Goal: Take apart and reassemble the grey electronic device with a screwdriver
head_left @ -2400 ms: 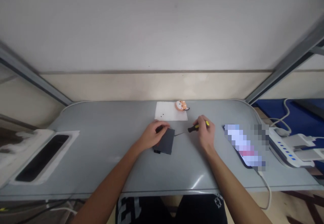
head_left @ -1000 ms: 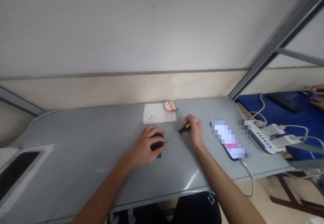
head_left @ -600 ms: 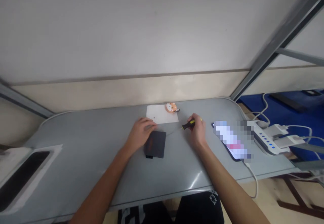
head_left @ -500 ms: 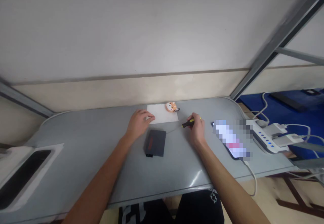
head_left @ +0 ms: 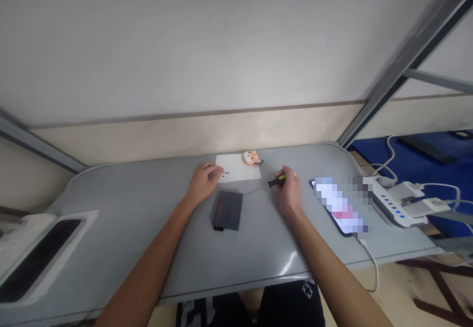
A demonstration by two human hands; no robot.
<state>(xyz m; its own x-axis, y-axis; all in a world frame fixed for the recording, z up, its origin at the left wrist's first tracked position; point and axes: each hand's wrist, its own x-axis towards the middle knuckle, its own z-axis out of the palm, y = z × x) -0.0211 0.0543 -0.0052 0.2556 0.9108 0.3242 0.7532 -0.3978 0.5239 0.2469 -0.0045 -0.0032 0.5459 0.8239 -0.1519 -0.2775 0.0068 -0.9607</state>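
Note:
My right hand (head_left: 289, 189) is closed around the black-and-yellow handle of a screwdriver (head_left: 276, 181). Its thin shaft points left, with the tip beside the upper right corner of a dark grey box (head_left: 228, 211) with reddish lettering, which lies on the table between my forearms. At the left edge of a white sheet of paper (head_left: 242, 169), my left hand (head_left: 203, 181) has its thumb and fingers pinched together; what they hold, if anything, is too small to make out. Several tiny dark pieces (head_left: 225, 173), which look like screws, lie on the paper by my fingertips.
An orange-and-white animal-face object (head_left: 251, 158) sits on the paper's far right. To the right are a phone (head_left: 338, 206) on a cable and a white power strip (head_left: 395, 204) with plugs. Another dark-screened device (head_left: 40, 260) lies at far left. A wall stands behind.
My left hand has drawn slightly back from over the paper, and the small dark pieces now show there. My right hand keeps the screwdriver in nearly the same place. The view has shifted slightly.

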